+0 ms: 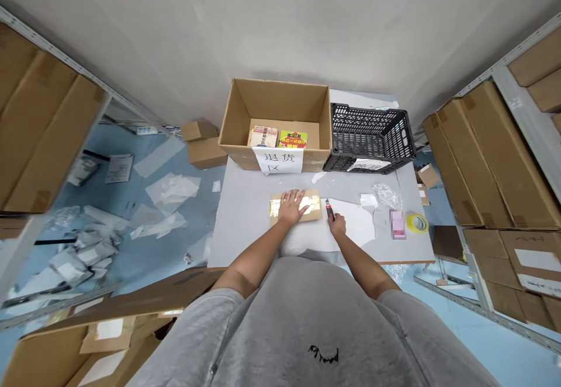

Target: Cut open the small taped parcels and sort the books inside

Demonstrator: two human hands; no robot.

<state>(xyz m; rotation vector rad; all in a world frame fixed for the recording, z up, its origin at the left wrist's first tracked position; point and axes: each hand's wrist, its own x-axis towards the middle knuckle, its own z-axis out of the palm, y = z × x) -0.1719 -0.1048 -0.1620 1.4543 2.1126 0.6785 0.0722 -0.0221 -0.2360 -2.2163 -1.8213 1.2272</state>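
A small brown cardboard box [313, 213] with shiny tape across its top lies on the grey table [245, 223]. My left hand [291, 206] rests flat on it, fingers spread. Just right of the box, my right hand [337, 224] is closed around a red and black box cutter [330, 210], whose tip points away from me. The cutter appears apart from the box. Beneath my right hand and partly under the box spreads a white sheet or bag [360, 223].
At the back stand a large open carton [276, 89] holding colourful packages and a black plastic crate [370, 141]. Clear plastic wrap [388, 196], a pink item [398, 224] and yellow tape [417, 223] lie right. Shelves of cartons flank both sides; an open carton [109, 322] stands front left.
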